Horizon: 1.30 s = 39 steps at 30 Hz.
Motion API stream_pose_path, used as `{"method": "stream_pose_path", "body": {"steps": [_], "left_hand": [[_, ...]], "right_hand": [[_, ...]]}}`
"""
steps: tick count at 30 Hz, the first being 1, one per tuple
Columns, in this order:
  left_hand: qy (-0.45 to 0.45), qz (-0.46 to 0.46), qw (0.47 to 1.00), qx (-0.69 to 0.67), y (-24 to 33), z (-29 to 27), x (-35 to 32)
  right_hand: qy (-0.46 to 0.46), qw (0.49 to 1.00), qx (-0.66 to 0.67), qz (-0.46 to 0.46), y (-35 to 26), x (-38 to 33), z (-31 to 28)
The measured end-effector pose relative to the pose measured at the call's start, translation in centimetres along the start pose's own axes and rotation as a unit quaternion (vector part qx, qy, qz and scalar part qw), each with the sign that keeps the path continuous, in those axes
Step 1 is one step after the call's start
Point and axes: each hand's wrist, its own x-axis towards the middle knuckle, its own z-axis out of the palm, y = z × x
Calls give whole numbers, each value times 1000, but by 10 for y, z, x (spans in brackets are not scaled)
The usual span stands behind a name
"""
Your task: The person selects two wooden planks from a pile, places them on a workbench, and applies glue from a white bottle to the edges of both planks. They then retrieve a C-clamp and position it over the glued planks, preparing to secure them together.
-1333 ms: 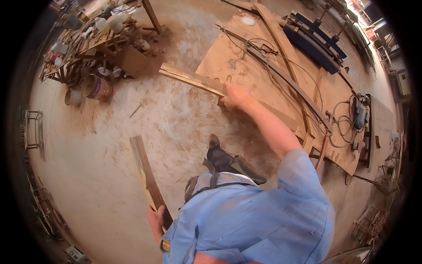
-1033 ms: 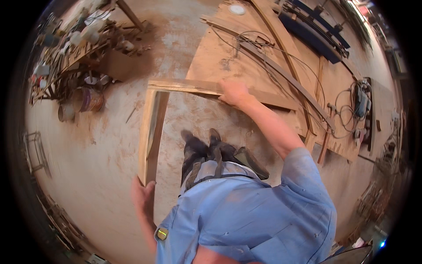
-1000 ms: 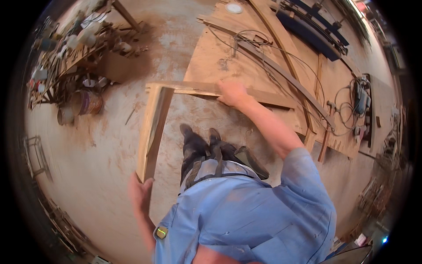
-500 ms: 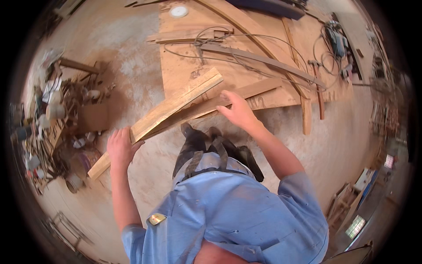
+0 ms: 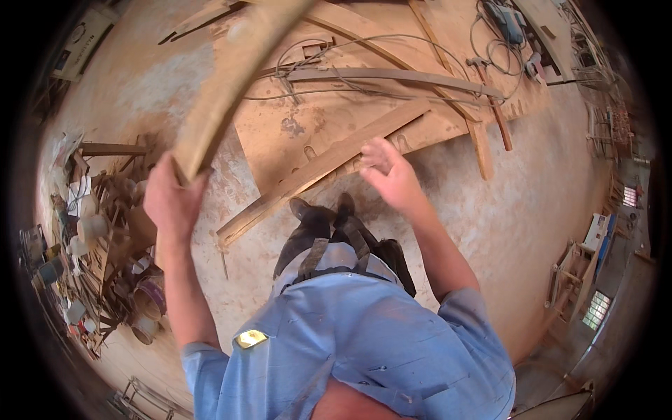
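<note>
My left hand (image 5: 170, 199) grips the lower end of a long wooden board (image 5: 234, 77) that rises away toward the top of the view. My right hand (image 5: 388, 175) hangs open in the air with fingers spread, holding nothing, just above a second long plank (image 5: 318, 168) lying slantwise on the dusty floor. That plank rests partly on a large flat plywood sheet (image 5: 294, 133). My dark shoes (image 5: 322, 210) stand right beside the plank's lower part.
Curved wooden strips and cables (image 5: 392, 73) lie on the plywood sheet. A power tool (image 5: 505, 15) sits at the top right. At the left is a pile of scrap wood, tins and buckets (image 5: 98, 259). Furniture frames (image 5: 577, 273) stand at the right.
The board in my left hand has swung up and stands nearly upright. My right hand has let go of the wood and is open; one plank now lies on the floor.
</note>
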Motion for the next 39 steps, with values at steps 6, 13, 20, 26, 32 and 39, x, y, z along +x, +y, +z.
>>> {"method": "stream_pose_path", "body": {"steps": [6, 13, 20, 26, 32, 39], "left_hand": [[16, -219, 798, -561, 31, -43, 30], [21, -388, 548, -740, 66, 41, -38], [-31, -507, 394, -766, 93, 102, -89], [-30, -530, 302, -792, 109, 102, -84], [-35, -561, 303, -769, 122, 97, -69], [-252, -415, 560, -672, 83, 110, -83]], "right_hand": [[-76, 947, -248, -191, -55, -36, 44], [-37, 834, -474, -280, -56, -26, 55], [-60, 757, -600, -252, -28, -22, 15], [11, 671, -645, -367, -19, 12, 1], [36, 636, -622, -455, -48, 36, -5], [-165, 705, -573, -384, -37, 110, -33]]}}
